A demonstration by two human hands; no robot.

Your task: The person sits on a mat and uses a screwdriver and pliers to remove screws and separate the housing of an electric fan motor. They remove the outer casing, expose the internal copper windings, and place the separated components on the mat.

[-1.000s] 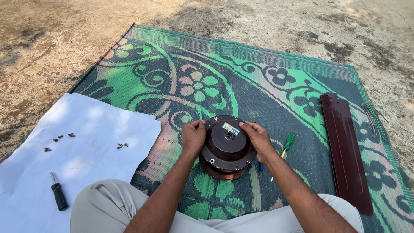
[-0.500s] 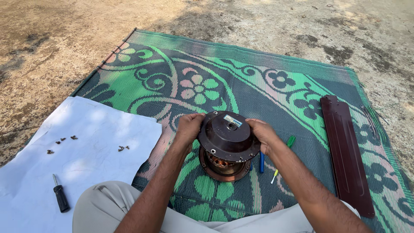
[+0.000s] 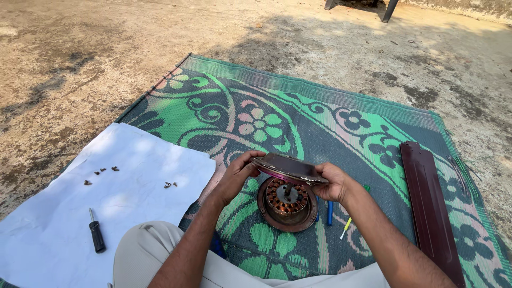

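While both hands, left hand (image 3: 234,178) at nine o'clock and right hand (image 3: 332,183) at three, gripped the lifted brown cover (image 3: 288,168) just above the motor base (image 3: 286,205) on the mat (image 3: 330,122), a tilt might have dropped it onto the copper windings (image 3: 282,197).

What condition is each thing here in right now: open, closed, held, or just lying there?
Motor cover: lifted off, held level above the base by both hands.
Motor base: open, copper coils showing, resting on the mat.
Left hand: gripping the cover's left edge.
Right hand: gripping its right edge.
Screwdriver: lying loose on the white sheet.
Screws: scattered loose on the white sheet.
Fan blade: detached, lying flat on the mat.
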